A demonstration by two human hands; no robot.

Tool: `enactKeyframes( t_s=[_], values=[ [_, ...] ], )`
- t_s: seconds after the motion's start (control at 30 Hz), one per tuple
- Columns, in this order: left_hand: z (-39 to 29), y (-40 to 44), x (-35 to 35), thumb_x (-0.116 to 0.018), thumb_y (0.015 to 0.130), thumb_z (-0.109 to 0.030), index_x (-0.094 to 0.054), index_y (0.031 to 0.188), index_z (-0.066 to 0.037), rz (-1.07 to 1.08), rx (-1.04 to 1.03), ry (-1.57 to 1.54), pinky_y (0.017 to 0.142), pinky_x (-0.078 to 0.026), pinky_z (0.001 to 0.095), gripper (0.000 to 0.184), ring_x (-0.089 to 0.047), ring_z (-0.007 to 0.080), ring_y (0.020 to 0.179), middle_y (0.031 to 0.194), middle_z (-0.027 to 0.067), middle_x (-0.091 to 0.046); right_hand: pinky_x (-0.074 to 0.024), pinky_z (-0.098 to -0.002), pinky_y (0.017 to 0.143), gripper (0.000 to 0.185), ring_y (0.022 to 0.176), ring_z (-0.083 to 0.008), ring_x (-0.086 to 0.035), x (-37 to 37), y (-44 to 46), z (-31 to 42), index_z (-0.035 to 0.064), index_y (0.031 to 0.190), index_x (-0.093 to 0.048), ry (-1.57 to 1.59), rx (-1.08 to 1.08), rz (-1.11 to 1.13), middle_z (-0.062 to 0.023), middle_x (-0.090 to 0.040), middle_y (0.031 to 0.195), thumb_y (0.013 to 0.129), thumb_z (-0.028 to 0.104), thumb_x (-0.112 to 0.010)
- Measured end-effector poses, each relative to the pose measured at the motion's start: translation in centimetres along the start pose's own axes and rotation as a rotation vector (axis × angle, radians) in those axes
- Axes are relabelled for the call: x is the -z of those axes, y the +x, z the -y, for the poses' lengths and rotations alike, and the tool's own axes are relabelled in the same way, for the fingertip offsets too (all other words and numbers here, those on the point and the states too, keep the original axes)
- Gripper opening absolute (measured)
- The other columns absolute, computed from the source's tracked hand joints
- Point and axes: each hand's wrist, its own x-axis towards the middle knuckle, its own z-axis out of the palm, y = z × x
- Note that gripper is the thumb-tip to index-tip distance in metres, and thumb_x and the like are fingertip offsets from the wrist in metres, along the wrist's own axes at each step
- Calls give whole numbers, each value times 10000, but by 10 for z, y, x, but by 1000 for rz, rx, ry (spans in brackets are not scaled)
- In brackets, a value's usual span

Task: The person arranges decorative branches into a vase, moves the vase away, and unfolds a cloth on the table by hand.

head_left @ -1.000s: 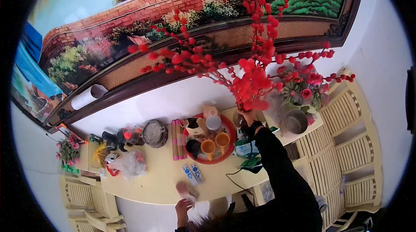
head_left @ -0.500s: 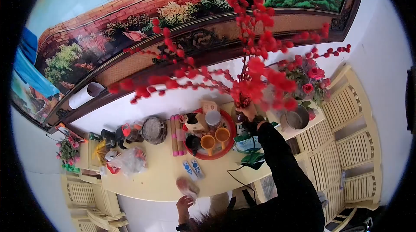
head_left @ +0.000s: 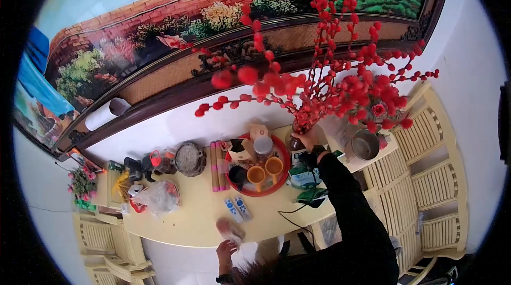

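At the back right of the table, my right hand (head_left: 306,140) is closed around the base of tall branches with red berries (head_left: 318,105). A dark brown vase (head_left: 291,140) stands under them, partly hidden by my hand. Low at the front edge, my left hand (head_left: 228,253) is closed on a crumpled pinkish and white cloth (head_left: 230,230) that rests over the table edge. Two white and blue remote controls (head_left: 237,208) lie just beyond it. Beside my right wrist are green and blue packets (head_left: 305,177).
A red round tray (head_left: 287,165) holds orange mugs (head_left: 256,174) and a jar. Left of it are pink-banded rolls (head_left: 217,167), a stone-grey bowl (head_left: 190,159) and a plastic bag (head_left: 159,198). A metal pot (head_left: 364,145) stands at right, near a wooden bench (head_left: 399,194).
The red berry branches have turned and shifted to the right, with my right hand staying at their base. My left hand and the cloth have hardly moved.
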Motion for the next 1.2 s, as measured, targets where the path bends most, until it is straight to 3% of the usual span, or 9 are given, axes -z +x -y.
enactKeyframes(
  t_s=[0.13,0.23,0.37,0.43,0.53,0.67,0.83,0.97,1.2],
  values=[
    [4,1,2,-496,748,-71,-455,982,34,16,-9,-11,593,-482,274,259,-573,195,714,812,114,-566,-369,-404,874,776,1077,-256,-374,-3,0,1,77,1211,-187,-85,51,-59,-99,-302,1223,626,84,-697],
    [11,2,8,-499,751,-77,-453,989,27,39,-41,-2,601,-480,278,264,-571,197,718,814,113,-565,-387,-338,800,662,967,-248,-478,4,-3,31,27,1039,-470,-271,-8,-44,-120,-502,1057,524,346,-737],
    [16,2,13,-491,755,-67,-454,994,17,19,9,-23,607,-480,287,256,-570,207,726,818,115,-566,-351,-375,874,659,1041,-260,-421,20,41,-90,40,1168,-343,-35,80,178,-103,-453,1113,633,199,-694],
    [19,0,14,-484,758,-63,-455,990,16,10,13,-17,604,-481,293,247,-570,213,725,817,117,-566,-356,-393,854,685,1040,-273,-421,23,18,5,41,1155,-374,-323,103,259,-122,-468,1093,604,275,-708],
    [16,0,7,-476,766,-68,-456,987,14,-12,45,26,600,-482,298,236,-571,218,720,817,121,-566,-348,-409,862,705,1043,-283,-416,29,12,2,54,1159,-374,-317,78,212,-123,-460,1104,593,307,-711],
    [21,7,7,-476,776,-88,-457,988,11,26,15,3,594,-483,302,235,-574,222,708,819,125,-567,-335,-416,886,761,1048,-294,-400,26,3,7,77,1190,-328,122,-143,157,-116,-420,1149,578,294,-723],
    [5,4,1,-478,770,-89,-466,993,-1,98,4,-24,594,-482,311,239,-572,225,708,822,134,-568,-338,-401,894,742,1067,-304,-370,19,16,-30,38,1210,-269,134,-112,99,-120,-386,1171,625,196,-698],
    [8,22,12,-479,766,-84,-466,1004,-7,229,30,-92,606,-479,316,250,-571,233,742,841,138,-568,-410,-245,613,490,808,-125,-526,39,-34,74,-1,1083,-425,-51,-302,141,-42,-550,832,648,69,-641],
    [-14,41,7,-511,773,-138,-554,822,14,362,-137,117,627,-461,273,165,-562,165,743,740,74,-574,-439,-270,627,258,685,-139,-558,55,-185,171,1,706,-563,337,-283,-91,-63,-569,687,781,248,-550]
  ],
)
